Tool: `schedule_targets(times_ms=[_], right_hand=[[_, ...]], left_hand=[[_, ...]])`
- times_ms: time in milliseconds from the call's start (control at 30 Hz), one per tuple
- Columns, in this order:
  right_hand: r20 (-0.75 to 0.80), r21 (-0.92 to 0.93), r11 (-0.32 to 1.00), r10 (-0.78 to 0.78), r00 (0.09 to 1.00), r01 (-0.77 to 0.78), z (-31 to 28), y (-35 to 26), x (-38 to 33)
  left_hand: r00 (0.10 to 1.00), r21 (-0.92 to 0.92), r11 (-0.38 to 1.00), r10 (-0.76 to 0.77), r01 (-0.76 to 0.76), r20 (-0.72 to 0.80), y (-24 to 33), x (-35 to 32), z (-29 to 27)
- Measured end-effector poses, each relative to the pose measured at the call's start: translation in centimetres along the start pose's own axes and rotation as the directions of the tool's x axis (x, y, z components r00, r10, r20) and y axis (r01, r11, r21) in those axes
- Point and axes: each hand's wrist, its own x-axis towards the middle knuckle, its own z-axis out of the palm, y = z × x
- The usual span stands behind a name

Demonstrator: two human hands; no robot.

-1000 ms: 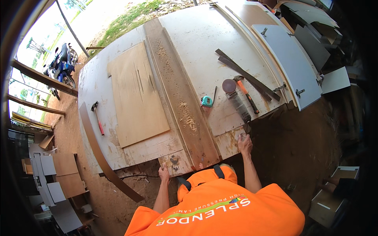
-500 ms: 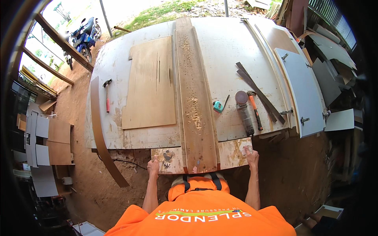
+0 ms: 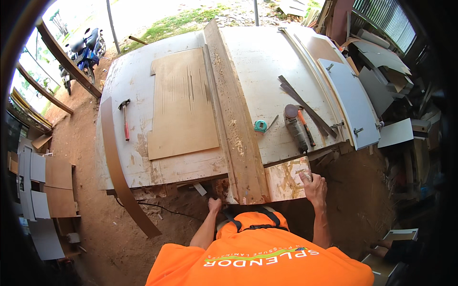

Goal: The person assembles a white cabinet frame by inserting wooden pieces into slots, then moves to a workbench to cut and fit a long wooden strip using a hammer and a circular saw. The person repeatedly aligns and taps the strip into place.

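1. Reddish dirt ground [image 3: 88,143] borders a whitish bench [image 3: 136,71].
2. Left hand [image 3: 215,205]: curled near the long plank's [image 3: 229,95] near end; whether its grip holds anything, I cannot tell.
3. Stained board [image 3: 285,181]: right of the plank, right hand's [image 3: 315,187] grip closed on its end.

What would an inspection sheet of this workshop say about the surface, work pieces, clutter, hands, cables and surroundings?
Surface: white tabletop, stained and scuffed.
Work pieces: brown plank across the tabletop; pale board at its near end.
Clutter: red-handled hammer, plywood panel, tape measure, sander, orange-handled hammer, dark strips.
Hands: right hand grips the pale board; left hand near the plank's near end, grip unclear.
Cables: dark cable below the tabletop's near left edge.
Surroundings: motorbike beyond, left; stacked boards, right.
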Motion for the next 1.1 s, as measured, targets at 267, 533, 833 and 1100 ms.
schedule_targets(times_ms=[267,533,833,1100], right_hand=[[-0.060,-0.090,0.971,-0.227,0.972,0.221,-2.5,-9.0,-6.7],[0.678,0.378,0.780,-0.600,0.425,0.499,-1.9,-16.2,-7.3],[-0.177,0.640,0.760,0.000,0.984,0.115,10.1,2.1,21.3],[-0.064,-0.060,0.997,-0.042,0.997,0.038,16.8,16.3,35.4]], left_hand=[[0.955,-0.442,0.852,0.293,-0.283,-0.047,11.4,-3.8,-0.9],[0.764,0.160,0.812,0.583,-0.561,-0.278,29.3,-7.3,-6.1],[0.824,0.234,0.852,0.516,-0.468,-0.234,30.9,-7.5,-6.6],[0.800,0.231,0.838,0.543,-0.494,-0.258,32.6,-7.2,-5.2]])
